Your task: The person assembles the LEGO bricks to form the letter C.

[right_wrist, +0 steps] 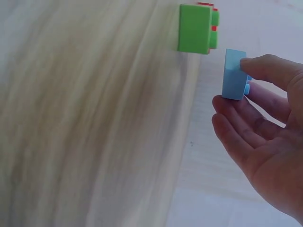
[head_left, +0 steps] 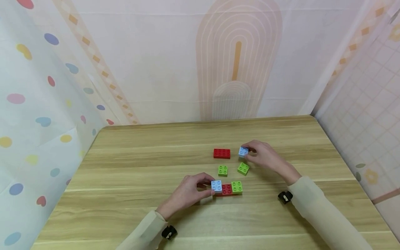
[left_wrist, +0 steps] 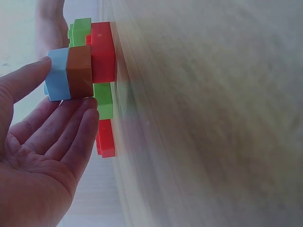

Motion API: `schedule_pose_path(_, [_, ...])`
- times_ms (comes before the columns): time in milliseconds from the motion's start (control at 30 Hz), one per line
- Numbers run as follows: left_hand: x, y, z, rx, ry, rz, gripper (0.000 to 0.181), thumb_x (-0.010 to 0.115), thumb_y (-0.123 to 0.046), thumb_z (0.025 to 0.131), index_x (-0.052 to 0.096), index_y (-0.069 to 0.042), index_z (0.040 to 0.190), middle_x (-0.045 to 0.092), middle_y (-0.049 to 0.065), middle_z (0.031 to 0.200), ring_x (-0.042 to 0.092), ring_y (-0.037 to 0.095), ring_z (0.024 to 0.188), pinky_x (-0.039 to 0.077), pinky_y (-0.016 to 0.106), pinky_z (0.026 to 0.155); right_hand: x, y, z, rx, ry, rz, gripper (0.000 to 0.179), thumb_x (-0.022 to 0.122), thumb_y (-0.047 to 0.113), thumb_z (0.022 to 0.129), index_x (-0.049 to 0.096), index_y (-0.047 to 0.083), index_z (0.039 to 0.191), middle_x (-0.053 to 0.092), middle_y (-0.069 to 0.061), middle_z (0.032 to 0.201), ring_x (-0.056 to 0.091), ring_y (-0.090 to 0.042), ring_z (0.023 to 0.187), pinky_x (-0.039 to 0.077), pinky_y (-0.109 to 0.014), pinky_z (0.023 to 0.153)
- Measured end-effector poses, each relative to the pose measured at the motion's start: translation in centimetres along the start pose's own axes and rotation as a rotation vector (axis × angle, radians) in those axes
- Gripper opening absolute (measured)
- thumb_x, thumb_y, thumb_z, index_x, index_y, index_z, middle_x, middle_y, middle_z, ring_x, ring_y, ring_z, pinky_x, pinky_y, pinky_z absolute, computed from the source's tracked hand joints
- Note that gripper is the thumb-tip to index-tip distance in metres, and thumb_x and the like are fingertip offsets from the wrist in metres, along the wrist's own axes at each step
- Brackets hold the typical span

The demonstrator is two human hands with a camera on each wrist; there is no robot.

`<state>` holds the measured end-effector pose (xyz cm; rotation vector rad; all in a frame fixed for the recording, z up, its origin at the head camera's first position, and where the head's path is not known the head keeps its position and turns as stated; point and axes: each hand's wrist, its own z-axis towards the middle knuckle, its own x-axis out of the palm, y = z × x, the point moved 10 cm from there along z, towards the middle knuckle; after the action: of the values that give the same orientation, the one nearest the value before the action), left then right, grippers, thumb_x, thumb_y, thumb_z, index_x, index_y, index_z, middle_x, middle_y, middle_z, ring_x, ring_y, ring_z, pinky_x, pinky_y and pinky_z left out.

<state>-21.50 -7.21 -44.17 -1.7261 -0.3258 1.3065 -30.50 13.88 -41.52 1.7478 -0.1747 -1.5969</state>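
Observation:
My left hand (head_left: 190,190) grips a light blue brick (left_wrist: 58,74) between thumb and fingers. It sits on a brown brick (left_wrist: 79,72), which rests at the left end of a long red brick (head_left: 226,189). On the red brick's right end stands a green brick (head_left: 236,187), leaving red studs bare in the middle. Farther back on the right, my right hand (head_left: 265,156) pinches another light blue brick (right_wrist: 234,74) between thumb and fingertips. In the right wrist view that brick shows a gap between it and the table surface.
Two loose green bricks, one square to the table (head_left: 223,170) and one turned askew (head_left: 243,168), lie between the hands. Behind them is a second long red brick (head_left: 222,153). The wooden table (head_left: 140,156) meets printed curtains (head_left: 156,62) at its back and sides.

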Motion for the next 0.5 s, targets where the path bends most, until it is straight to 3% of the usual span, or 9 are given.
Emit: schedule_pose_path(500, [0.1, 0.0, 0.0, -0.005, 0.002, -0.016, 0.032, 0.077, -0.024, 0.088, 0.067, -0.014, 0.117, 0.071, -0.002, 0.111, 0.067, 0.013, 0.1, 0.053, 0.026, 0.086, -1.1, 2.0, -1.8, -0.069, -0.071, 0.023, 0.039, 0.069, 0.016, 0.093, 0.063, 0.004, 0.129, 0.065, -0.011, 0.121, 0.061, -0.03, 0.108, 0.052, -0.048, 0.091])
